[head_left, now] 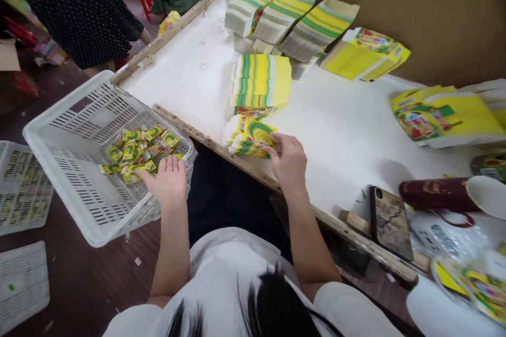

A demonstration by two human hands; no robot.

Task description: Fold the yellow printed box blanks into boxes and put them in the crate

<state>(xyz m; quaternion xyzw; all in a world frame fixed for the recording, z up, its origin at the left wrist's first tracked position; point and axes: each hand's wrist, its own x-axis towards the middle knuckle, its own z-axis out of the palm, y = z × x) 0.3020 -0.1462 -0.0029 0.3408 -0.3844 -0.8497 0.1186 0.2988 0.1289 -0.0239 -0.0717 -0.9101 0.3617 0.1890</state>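
Observation:
My left hand (168, 179) is over the near side of a white plastic crate (67, 168), palm up with its fingers stretched out and nothing held. Below it in the crate lies a loose heap of small yellow and green boxes (136, 150). My right hand (290, 160) is at the table's front edge, thumb and fingers closed on the right end of a yellow and green printed carton (253, 134) in a fanned pile. Just behind, a larger row of flat cartons (261, 84) leans in overlapping layers.
Bundles of flat cartons (322, 26) stand at the back of the white table (182, 63). To the right are a phone (391, 221), a maroon mug (438, 193) on its side and more printed cartons (446, 116). Another person in a dark dotted garment (75, 10) stands beyond the crate.

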